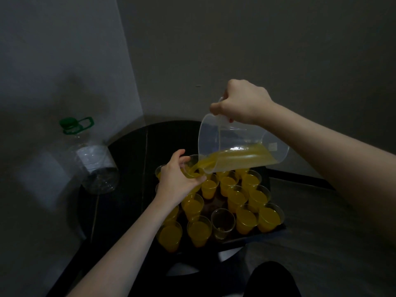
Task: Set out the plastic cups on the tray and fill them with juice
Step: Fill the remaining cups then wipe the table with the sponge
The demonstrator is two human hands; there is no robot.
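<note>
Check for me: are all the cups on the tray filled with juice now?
No, one clear cup in the near row of the tray stands empty among the filled ones.

Dark round table [128, 146] under cup tray [276, 229], clear bottle [94, 159].

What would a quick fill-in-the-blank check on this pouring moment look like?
1. The right hand tilts the ____ to pour juice.
2. The left hand holds a ____ under the stream.
3. On the tray, one cup near the front is ____ of juice.
4. The bottle at the left has a ____ cap.

Missing words: jug; cup; empty; green
</note>
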